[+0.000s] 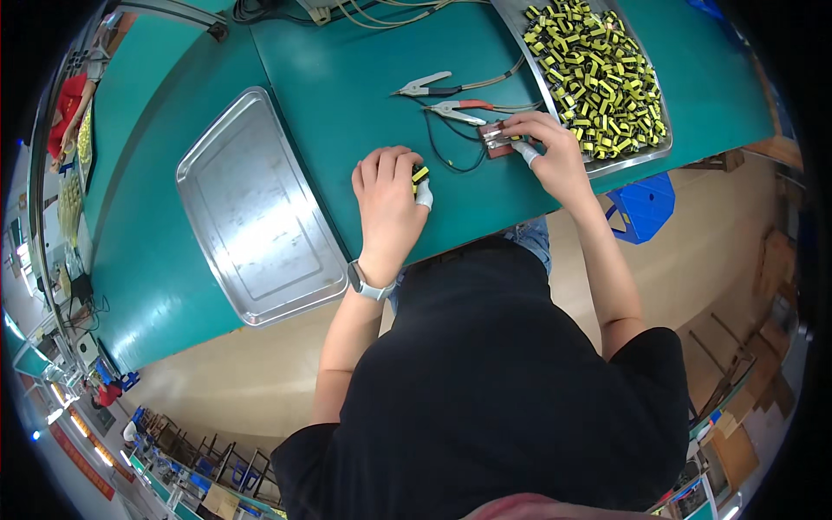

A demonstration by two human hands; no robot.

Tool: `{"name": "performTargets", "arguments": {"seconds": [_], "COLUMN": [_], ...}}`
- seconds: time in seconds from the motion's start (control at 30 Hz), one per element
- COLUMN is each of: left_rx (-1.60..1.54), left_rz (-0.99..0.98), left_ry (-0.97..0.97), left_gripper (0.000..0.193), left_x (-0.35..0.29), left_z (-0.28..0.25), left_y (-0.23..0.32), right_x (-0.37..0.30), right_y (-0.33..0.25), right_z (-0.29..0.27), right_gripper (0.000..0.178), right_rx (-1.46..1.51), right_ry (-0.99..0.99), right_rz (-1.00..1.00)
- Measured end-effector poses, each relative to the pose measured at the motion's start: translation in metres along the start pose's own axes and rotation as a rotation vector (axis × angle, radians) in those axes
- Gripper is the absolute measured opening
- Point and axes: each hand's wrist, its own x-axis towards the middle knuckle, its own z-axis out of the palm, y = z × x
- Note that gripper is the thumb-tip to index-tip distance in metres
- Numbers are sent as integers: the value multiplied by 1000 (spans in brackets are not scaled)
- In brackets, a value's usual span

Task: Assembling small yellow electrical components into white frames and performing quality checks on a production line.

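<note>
My left hand [386, 199] is closed over the green tabletop, with small yellow-and-black wound components [420, 176] between its fingers and thumb. How many it holds is hidden. My right hand [559, 160] reaches to a small reddish-brown fixture with metal contacts [496, 140]. Its thumb and fingers pinch at the fixture's right side, and whatever is between them is mostly covered. Both thumbs wear white finger covers. Just left of the fixture lie a red-handled clip [459, 110] and, farther off, a black-handled clip [429, 85], both on cables.
A shallow metal tray [260, 217] lies on the left of the green table [316, 113]. Another metal tray [641, 159] at the right is heaped with yellow-and-black components [594, 78]. A blue stool [646, 208] stands on the floor below. Far left, another person [71, 113] sits in red.
</note>
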Motion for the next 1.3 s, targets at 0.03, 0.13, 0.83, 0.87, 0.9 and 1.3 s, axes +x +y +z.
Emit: {"name": "performTargets", "arguments": {"seconds": [0.03, 0.13, 0.83, 0.87, 0.9, 1.3], "left_rx": [-1, -36, -222, -141, -140, -152], "left_rz": [0, 15, 157, 148, 145, 93], "left_ry": [2, 73, 16, -33, -34, 8], "left_gripper": [40, 36, 44, 43, 43, 28], "left_x": [0, -1, -21, -23, -24, -17], "left_z": [2, 5, -32, -32, -32, -20], "left_y": [0, 1, -7, -13, -17, -20], "right_x": [0, -2, -10, -7, -3, -2], "right_y": [2, 2, -11, -9, -10, -7], "right_z": [0, 3, 42, 34, 24, 16], "right_gripper": [28, 31, 15, 15, 16, 42], "right_rx": [-22, -96, 480, 330, 181, -144], "right_ry": [-15, -16, -126, -102, -78, -66], "right_rz": [-10, -57, -11, -26, -41, -129]}}
